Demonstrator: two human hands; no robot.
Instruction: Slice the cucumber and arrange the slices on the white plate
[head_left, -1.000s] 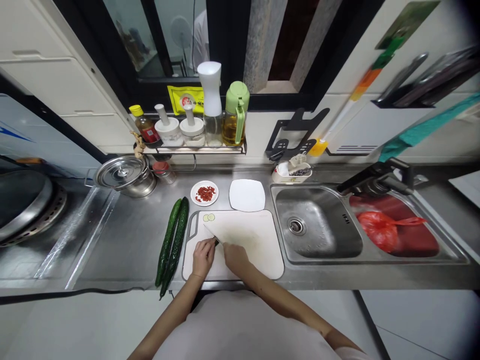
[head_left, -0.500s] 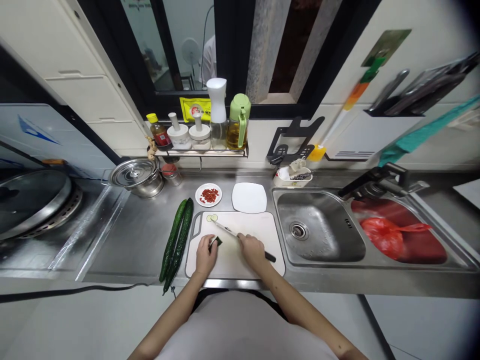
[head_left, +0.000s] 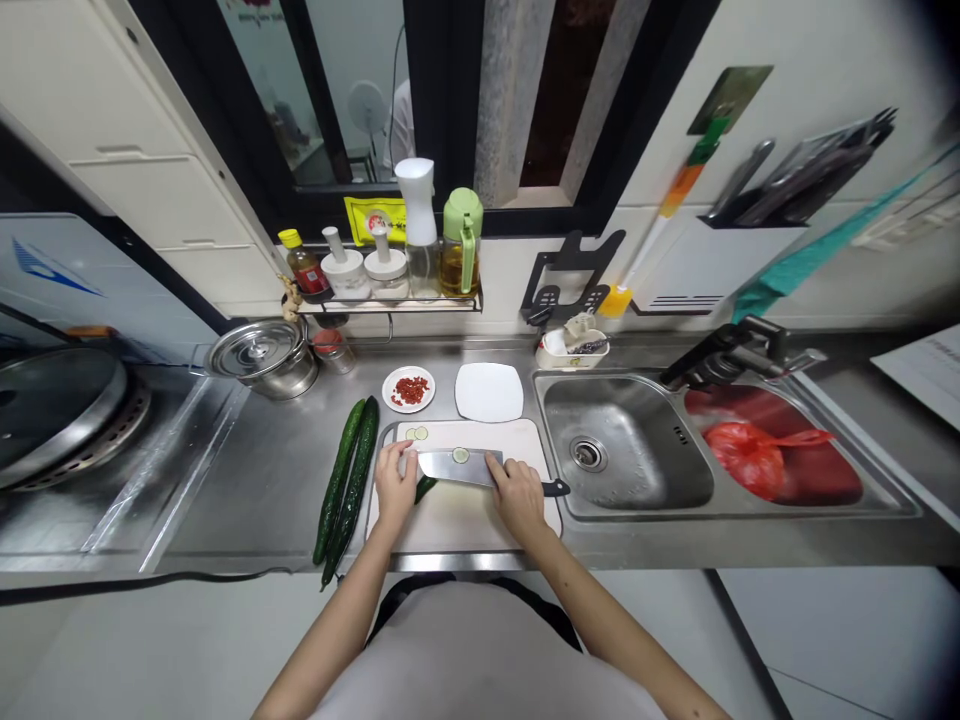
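Observation:
My right hand (head_left: 519,495) is closed on a kitchen knife (head_left: 476,470), with its index finger on the broad blade. The blade is turned flat, and one cucumber slice (head_left: 460,455) sticks to it. Beside the blade's tip is my left hand (head_left: 396,480), fingers extended; whether they touch the metal I cannot tell. A dark green cucumber piece (head_left: 425,487) shows between that hand and the knife, partly hidden. Two pale slices (head_left: 416,434) rest at the top left of the white cutting board (head_left: 465,530). Two whole cucumbers (head_left: 354,490) lie left of the board.
Behind the board are a plate of chopped red bits (head_left: 409,389) and a white plate (head_left: 489,392). A sink (head_left: 630,440) lies to the right, with a red bag (head_left: 750,458) in its second basin. A lidded pot (head_left: 266,360) stands left, below a seasoning rack (head_left: 390,303).
The knife has turned so its blade faces up flat, with a slice on it. My left hand has moved off the cucumber piece toward the blade's tip. The view has shifted slightly.

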